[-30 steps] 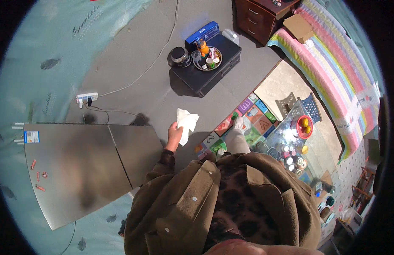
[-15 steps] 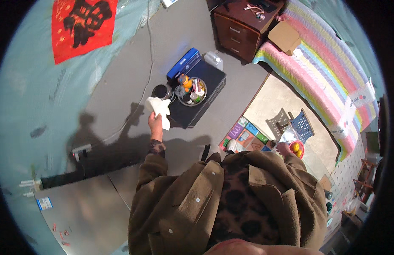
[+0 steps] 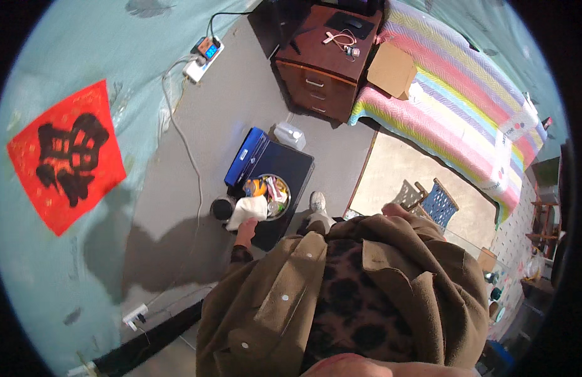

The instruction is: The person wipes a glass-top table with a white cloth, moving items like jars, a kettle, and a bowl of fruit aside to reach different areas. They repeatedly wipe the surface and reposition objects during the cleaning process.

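the left hand point(image 3: 245, 232), left of centre and a little below mid-height in the frame, is gripping a white cloth point(image 3: 248, 209); its fingers are closing on the lower edge, partly hidden by the fabric. the cloth is extending from these fingers toward the top of the frame, its longer axis appearing to slant from lower left to upper right, though the soft folds are making this approximate. directly right of the cloth, a round tray point(image 3: 289, 190) of small items is resting on the low black worktop point(image 3: 296, 163); the cloth is overlapping the tray's lower-left side in this view, and whether the two are touching cannot be told. an orange item point(image 3: 256, 187) is lying just above the cloth within the tray, a dark jar point(image 3: 222, 208) is standing just to the cloth's left, and a blue box point(image 3: 246, 157) is occupying the worktop's upper-left side. the left hand is by far the nearer to all of these. the right hand point(image 3: 396, 210) is appearing right of centre, well apart, near a blue woven seat point(image 3: 440, 204); whether its fingers are gripping anything cannot be told.
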`<state>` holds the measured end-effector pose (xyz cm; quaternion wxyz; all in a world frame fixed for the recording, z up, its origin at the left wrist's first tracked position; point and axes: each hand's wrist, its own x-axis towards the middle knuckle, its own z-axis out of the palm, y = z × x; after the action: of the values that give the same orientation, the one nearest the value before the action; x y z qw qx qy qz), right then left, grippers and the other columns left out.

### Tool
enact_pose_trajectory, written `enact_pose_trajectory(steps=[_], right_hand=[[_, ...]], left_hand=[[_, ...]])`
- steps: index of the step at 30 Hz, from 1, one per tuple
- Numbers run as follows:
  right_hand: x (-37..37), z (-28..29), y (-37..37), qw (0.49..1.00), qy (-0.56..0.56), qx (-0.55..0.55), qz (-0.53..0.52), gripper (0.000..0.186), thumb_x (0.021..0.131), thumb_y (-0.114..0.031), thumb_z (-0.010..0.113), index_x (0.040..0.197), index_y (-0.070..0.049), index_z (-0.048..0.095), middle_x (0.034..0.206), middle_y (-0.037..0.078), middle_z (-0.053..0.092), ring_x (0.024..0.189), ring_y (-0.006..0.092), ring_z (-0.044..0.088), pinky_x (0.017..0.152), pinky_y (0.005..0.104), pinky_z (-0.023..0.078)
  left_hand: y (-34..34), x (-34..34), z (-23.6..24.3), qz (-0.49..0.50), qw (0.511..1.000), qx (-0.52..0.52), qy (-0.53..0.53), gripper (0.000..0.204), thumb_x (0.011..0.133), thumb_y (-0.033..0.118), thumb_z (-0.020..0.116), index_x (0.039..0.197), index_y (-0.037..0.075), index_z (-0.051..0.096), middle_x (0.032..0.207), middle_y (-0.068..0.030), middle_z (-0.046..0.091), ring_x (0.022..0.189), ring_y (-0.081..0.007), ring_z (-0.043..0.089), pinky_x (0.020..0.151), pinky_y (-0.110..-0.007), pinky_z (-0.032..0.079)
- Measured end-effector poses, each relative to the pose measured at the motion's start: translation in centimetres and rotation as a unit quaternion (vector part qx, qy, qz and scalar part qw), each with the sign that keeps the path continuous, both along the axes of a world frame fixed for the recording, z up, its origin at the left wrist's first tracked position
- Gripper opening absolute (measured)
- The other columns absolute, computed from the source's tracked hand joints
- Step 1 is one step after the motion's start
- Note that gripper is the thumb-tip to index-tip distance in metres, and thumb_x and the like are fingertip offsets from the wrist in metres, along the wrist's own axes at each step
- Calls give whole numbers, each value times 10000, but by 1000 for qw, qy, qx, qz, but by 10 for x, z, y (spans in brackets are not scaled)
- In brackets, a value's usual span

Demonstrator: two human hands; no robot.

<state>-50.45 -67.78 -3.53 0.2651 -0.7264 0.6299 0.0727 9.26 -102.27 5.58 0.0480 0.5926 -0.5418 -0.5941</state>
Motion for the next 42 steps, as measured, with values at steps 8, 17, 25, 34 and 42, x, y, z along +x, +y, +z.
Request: enact_pose_trajectory(steps=[8, 17, 25, 34, 42], right_hand=[[-44, 90, -191, 637, -482, 55, -599, 464, 1004, -387, 584, 1283, -17, 562, 1135, 92, 648, 962, 217, 649, 771, 362, 520], [-130, 86, -350, 614, -477, -6, -629, 593, 970, -371, 660, 1402, -17, 460, 1214, 99, 619, 939, 207, 660, 726, 352, 527], [-222, -2, -472, 723, -278, -184, -606, 651, 907, -315, 707, 1383, 66, 478, 1150, 211, 671, 1080, 315, 648, 931, 411, 502], [-221, -20, -501, 672, -371, -183, -614, 346, 849, -209, 778, 1066, -5, 601, 964, 67, 680, 862, 182, 618, 783, 368, 504], [-179, 17, -477, 764, -223, -138, -590, 348, 759, -224, 842, 878, -54, 562, 929, 151, 655, 894, 355, 642, 775, 458, 502]], left_hand=[[-144, -164, 52, -166, 972, -166, -7, 290, 927, 243, 649, 1118, 30, 697, 986, -110, 727, 909, -204, 682, 843, -335, 526], [-159, -243, 40, -269, 947, -170, -44, 346, 945, 237, 620, 1218, 25, 648, 1121, -154, 703, 1028, -302, 677, 909, -388, 527], [-150, -263, 44, -552, 783, -275, -82, 304, 959, 280, 603, 1126, 32, 659, 996, -155, 692, 900, -333, 669, 803, -418, 539], [-118, -289, 65, -253, 960, -2, -117, 352, 959, 307, 613, 1185, 41, 661, 1141, -151, 705, 1074, -297, 681, 903, -390, 533], [-172, -278, 42, -332, 939, -34, -85, 336, 959, 296, 593, 1181, 56, 669, 1117, -163, 710, 1030, -313, 691, 881, -404, 542]])
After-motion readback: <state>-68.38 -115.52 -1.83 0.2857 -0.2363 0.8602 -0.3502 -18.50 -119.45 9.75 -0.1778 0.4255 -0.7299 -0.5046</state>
